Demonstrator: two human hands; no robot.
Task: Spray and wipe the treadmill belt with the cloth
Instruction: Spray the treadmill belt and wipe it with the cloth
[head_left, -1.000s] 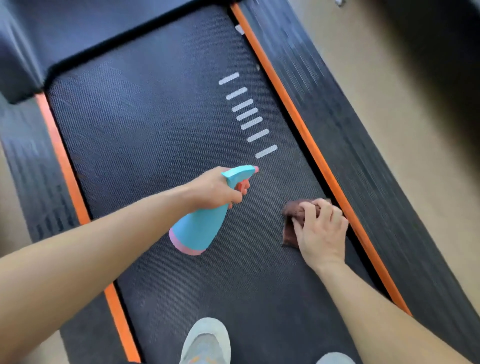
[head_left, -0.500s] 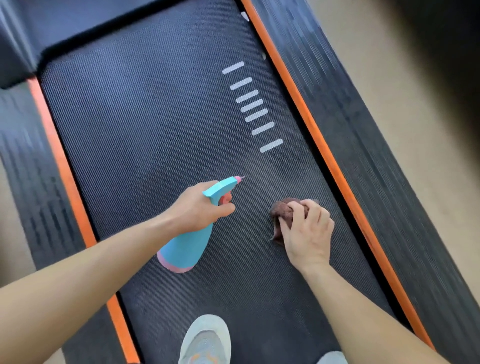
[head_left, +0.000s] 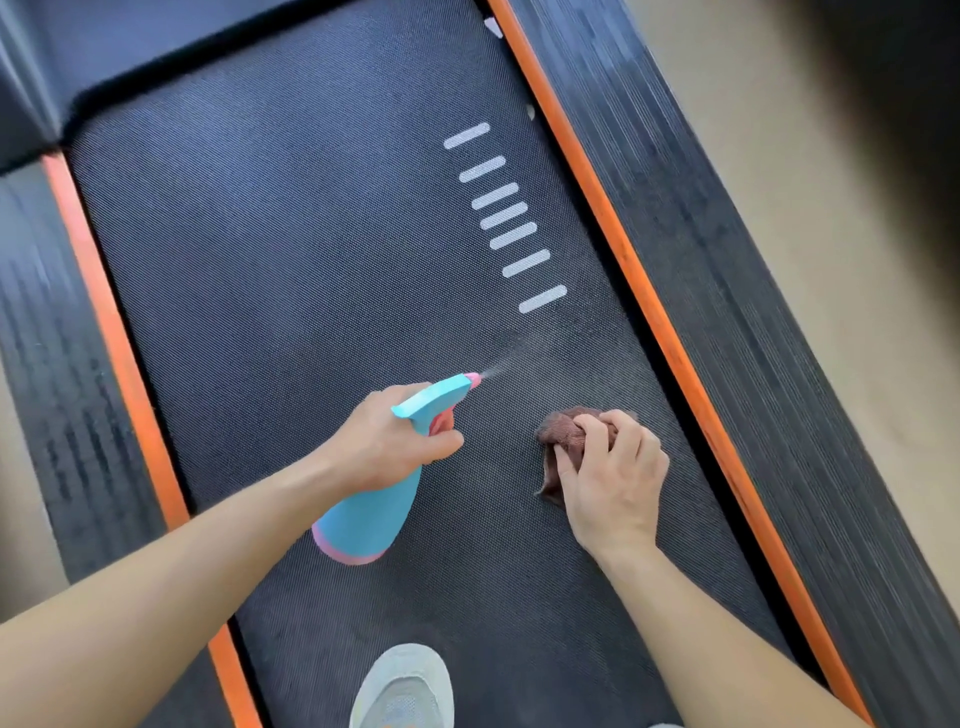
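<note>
The dark textured treadmill belt (head_left: 291, 270) fills the middle of the view, with several white stripes (head_left: 506, 218) on its right half. My left hand (head_left: 387, 441) grips a blue spray bottle (head_left: 371, 512) with a pink base, finger on the trigger. A fine mist leaves the pink nozzle toward the upper right. My right hand (head_left: 613, 478) holds a bunched brown cloth (head_left: 561, 436) just right of the bottle, low over the belt.
Orange strips (head_left: 644, 291) border the belt on both sides, with black ribbed side rails (head_left: 769, 332) outside them. A beige floor (head_left: 810, 171) lies to the right. My grey shoe (head_left: 402, 686) stands on the belt at the bottom edge. The dark motor cover (head_left: 156, 36) is at the top.
The bottle and my left hand shifted left and lower in the view and mist now sprays from the nozzle. My right hand has drawn the cloth leftward away from the orange strip and bunched it.
</note>
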